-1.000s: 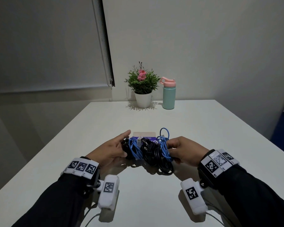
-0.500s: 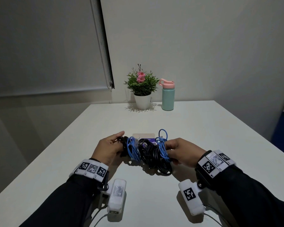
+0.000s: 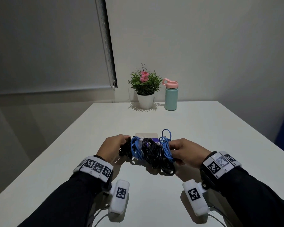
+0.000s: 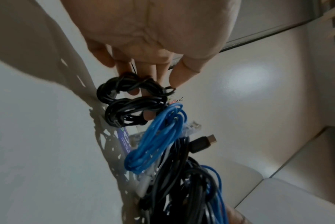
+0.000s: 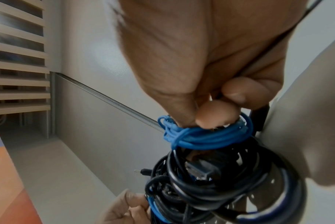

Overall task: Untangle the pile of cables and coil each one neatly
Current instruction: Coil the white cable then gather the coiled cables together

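Cables (image 3: 150,152): one tangled bundle of black and blue leads, held between both hands just above the table (image 3: 203,128), near its front edge at 6 o'clock. Shadow falls on the surface directly beneath.

Left hand (image 3: 111,147) grips the bundle's 9 o'clock end; left wrist view shows its fingers (image 4: 149,116) hooked through two small black coils (image 4: 132,104), thumb alongside. A blue coil (image 4: 157,141) hangs just beyond these, with a black plug (image 4: 202,143) and a clear connector sticking out.

Right hand (image 3: 186,152) clenches the 3 o'clock end; right wrist view shows thumb and fingertips (image 5: 216,113) pinching a blue loop (image 5: 202,136), black loops hanging below it.

A card (image 3: 146,134) lies flat on the table just behind the bundle, partly hidden.

Plant (image 3: 145,89) and bottle (image 3: 170,95) stand side by side at 12 o'clock, far table edge, well apart from the cables.
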`<state>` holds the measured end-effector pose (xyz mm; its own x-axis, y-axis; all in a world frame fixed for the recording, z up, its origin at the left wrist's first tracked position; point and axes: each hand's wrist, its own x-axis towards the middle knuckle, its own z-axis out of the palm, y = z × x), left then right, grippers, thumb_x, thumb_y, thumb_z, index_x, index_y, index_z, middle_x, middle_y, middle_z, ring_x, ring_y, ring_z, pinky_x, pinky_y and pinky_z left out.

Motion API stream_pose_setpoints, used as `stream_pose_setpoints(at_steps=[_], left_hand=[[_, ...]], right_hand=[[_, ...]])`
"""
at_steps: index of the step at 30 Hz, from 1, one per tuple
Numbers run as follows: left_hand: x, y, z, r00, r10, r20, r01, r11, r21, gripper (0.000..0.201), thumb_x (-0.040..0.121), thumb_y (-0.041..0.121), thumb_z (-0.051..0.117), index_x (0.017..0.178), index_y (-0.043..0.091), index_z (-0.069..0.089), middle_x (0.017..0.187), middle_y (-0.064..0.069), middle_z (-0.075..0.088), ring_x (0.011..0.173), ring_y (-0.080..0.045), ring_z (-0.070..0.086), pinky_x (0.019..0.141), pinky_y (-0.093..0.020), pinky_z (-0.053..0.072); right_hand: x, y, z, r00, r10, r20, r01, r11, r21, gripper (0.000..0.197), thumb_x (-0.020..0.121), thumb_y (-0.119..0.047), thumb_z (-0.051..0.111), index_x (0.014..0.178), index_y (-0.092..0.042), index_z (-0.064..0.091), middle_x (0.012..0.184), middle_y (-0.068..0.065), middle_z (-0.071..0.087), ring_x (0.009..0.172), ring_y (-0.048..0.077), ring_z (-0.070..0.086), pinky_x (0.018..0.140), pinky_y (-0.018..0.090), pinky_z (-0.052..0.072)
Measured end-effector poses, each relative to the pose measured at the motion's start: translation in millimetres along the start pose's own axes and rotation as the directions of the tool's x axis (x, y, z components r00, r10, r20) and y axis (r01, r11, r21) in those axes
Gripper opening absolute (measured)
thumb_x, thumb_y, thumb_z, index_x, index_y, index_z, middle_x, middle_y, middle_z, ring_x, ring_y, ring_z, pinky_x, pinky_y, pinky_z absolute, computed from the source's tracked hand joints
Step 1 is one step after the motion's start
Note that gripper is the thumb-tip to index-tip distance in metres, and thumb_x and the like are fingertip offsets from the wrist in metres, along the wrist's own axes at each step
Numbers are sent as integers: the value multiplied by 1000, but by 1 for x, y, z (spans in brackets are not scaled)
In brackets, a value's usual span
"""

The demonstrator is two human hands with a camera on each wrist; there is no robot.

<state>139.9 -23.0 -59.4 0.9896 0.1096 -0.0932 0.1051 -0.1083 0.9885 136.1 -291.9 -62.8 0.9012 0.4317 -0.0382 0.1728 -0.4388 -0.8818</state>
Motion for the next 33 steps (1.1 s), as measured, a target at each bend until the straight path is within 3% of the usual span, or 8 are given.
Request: stream_pose_setpoints(at_steps=[2, 5, 8, 12, 16, 21, 25, 33], left_hand=[[0, 3, 3, 999, 9, 34, -13, 991, 131, 37, 80, 19, 45, 102, 17, 75, 101, -1, 71, 89, -10, 62, 71, -26, 52], [-1, 7, 5, 994, -56, 99, 43, 991, 126, 42, 85, 3, 37, 102, 14, 74, 103, -16, 70, 94, -33, 63, 89, -45, 51], [-1, 7, 4, 968, -124, 216, 111, 991, 73, 52, 83, -8, 28, 117, 6, 65, 97, -27, 63, 79, -40, 58, 63, -39, 46], [-2, 0, 5, 940, -103, 326, 83, 994, 74, 42, 98, -8, 37, 131, 10, 56, 95, -30, 56, 80, -41, 45, 57, -36, 36], [-1, -7, 2, 919, -69, 388, 57, 997, 42, 57, 97, -10, 51, 141, 26, 45, 102, -20, 66, 52, -21, 50, 46, -25, 47], [4, -10, 13, 949, 30, 314, -43, 999, 33, 49, 87, -4, 70, 131, 15, 62, 96, -19, 68, 81, -28, 54, 58, -29, 44], [2, -9, 24, 952, 45, 303, -23, 997, -73, 47, 85, -8, 70, 128, 10, 63, 90, -17, 71, 64, -15, 62, 51, -21, 48], [-10, -14, 18, 895, 3, 446, 117, 963, -241, 45, 95, -3, 48, 137, 10, 57, 102, -32, 61, 72, -38, 50, 53, -35, 38]], right_hand=[[-1, 0, -1, 1000, -9, 1, 9, 1000, -16, 18, 92, -4, 57, 98, -9, 73, 68, -2, 62, 47, 9, 45, 48, 17, 39], [-2, 0, -2, 1000, -19, 5, 19, 1000, -6, 21, 91, -2, 57, 97, -11, 74, 67, -3, 63, 47, 10, 45, 48, 17, 39], [-3, -1, -2, 1000, -18, -6, 18, 1000, 23, 23, 91, 0, 56, 96, -13, 75, 65, -4, 62, 47, 10, 44, 48, 17, 38], [-2, 0, -5, 1000, 16, -16, -16, 1000, 20, 18, 92, -2, 57, 96, -9, 73, 64, -3, 59, 47, 11, 41, 47, 18, 35], [-2, -1, -9, 999, 13, -31, -16, 996, -89, 22, 91, -1, 57, 93, -13, 76, 58, -11, 62, 42, 2, 45, 46, 13, 37], [-1, -5, -10, 997, -25, -73, 9, 975, -222, 26, 88, -2, 60, 79, -20, 76, 59, -5, 61, 43, 10, 46, 47, 18, 39], [-2, -2, -13, 999, 5, -45, -13, 982, -189, 22, 90, -2, 59, 89, -13, 77, 57, -10, 61, 42, 3, 47, 47, 14, 39], [2, 3, -11, 988, 55, -147, -77, 985, -151, 31, 86, -3, 52, 61, -18, 64, 53, 1, 54, 43, 16, 46, 43, 21, 36]])
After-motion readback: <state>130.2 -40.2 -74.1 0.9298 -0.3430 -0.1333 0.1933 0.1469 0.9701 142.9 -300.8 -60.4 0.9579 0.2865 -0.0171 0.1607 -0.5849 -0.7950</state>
